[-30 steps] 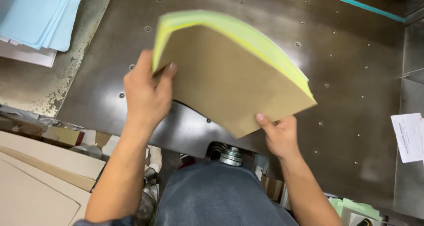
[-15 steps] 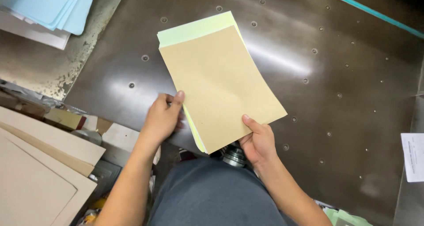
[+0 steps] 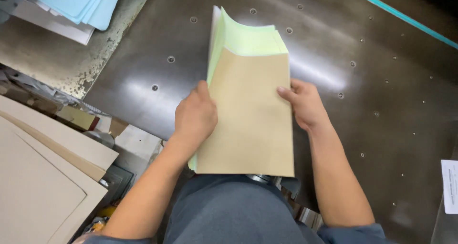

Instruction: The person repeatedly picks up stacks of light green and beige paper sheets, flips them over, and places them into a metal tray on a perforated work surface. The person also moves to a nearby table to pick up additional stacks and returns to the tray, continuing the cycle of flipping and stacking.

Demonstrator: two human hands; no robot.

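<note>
I hold a stack of pale green paper sheets with a brown cardboard sheet on top. My left hand grips the stack's left edge, thumb on the brown sheet. My right hand grips its right edge. The stack is upright lengthwise, raised over the near edge of a dark metal work table. The green sheets curl up at the far end.
Light blue sheets lie on white paper at the far left. Large beige boards stand at the lower left. A teal strip crosses the table's far right. A white printed slip lies at the right edge.
The stack has turned from lying slanted on the table to pointing straight away from me. My right hand has moved from the bottom corner up to the right edge.
</note>
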